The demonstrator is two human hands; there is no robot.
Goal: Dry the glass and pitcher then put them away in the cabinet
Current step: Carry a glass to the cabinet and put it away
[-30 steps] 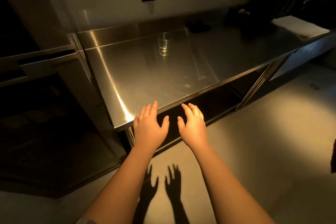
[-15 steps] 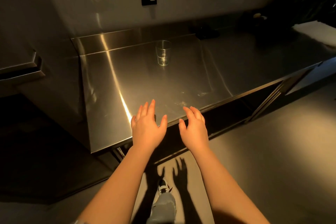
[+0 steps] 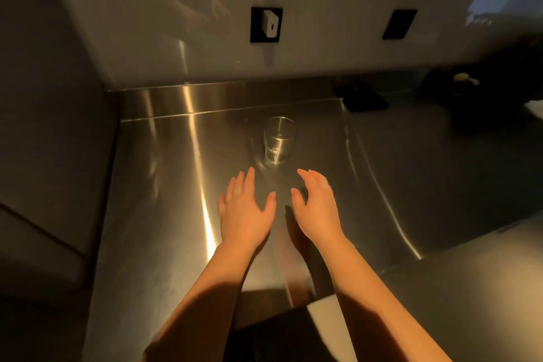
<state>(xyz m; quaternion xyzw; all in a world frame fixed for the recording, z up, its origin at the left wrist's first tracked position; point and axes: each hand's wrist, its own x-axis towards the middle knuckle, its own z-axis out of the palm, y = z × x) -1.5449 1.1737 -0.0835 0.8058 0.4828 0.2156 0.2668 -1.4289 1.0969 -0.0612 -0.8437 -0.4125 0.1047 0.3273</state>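
Head view: both hands flat, outstretched toward glass (image 3: 278,141).

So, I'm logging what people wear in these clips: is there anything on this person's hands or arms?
Nothing shows on either. The left hand and right hand are bare, with no gloves, rings or watch visible. Both forearms are uncovered right down to the bottom edge of the picture, so no sleeve shows in this view.
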